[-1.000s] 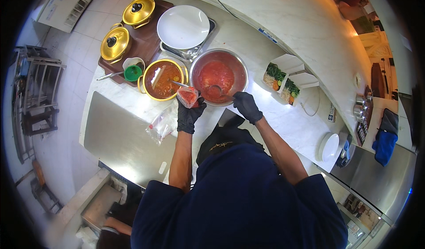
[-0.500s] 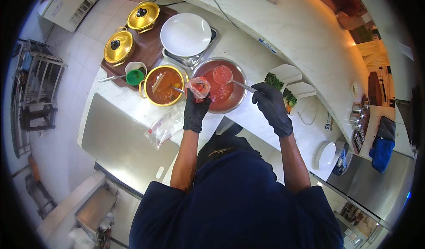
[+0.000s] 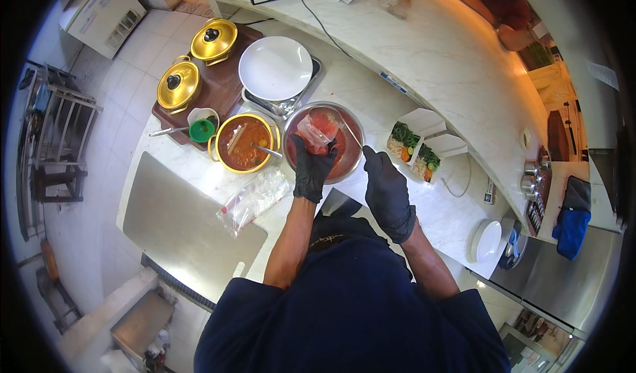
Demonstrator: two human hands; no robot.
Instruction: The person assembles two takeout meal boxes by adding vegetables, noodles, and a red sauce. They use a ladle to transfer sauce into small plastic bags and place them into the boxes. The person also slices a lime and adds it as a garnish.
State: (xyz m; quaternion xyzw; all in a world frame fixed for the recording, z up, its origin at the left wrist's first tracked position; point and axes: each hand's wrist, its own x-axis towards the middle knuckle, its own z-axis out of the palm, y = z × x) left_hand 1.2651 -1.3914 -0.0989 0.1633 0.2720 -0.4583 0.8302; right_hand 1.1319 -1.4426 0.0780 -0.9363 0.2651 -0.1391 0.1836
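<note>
My left hand (image 3: 313, 172), in a black glove, is closed around a clear plastic bag (image 3: 317, 130) with red contents. It holds the bag over a steel bowl (image 3: 352, 167) of chunky red sauce. My right hand (image 3: 389, 197), also gloved in black, grips the handle of a ladle (image 3: 353, 132). The ladle's head is low in the bowl, beside the bag and partly hidden by it. Left of the bowl stands a yellow pot (image 3: 245, 171) of reddish stew with a spoon (image 3: 267, 151) in it. A loose clear plastic bag (image 3: 255, 201) lies in front of the pot.
Two lidded golden pots (image 3: 179, 88) sit on a brown tray (image 3: 222, 85) at the far left. Behind the bowl is a white plate (image 3: 275, 67). Open white boxes of food (image 3: 424, 149) stand to the right. A steel sheet (image 3: 185, 217) covers the near-left counter.
My right hand has moved left and nearer, and the ladle has dropped from above the sauce into the bowl. My left hand has shifted the bag rightward, further over the bowl.
</note>
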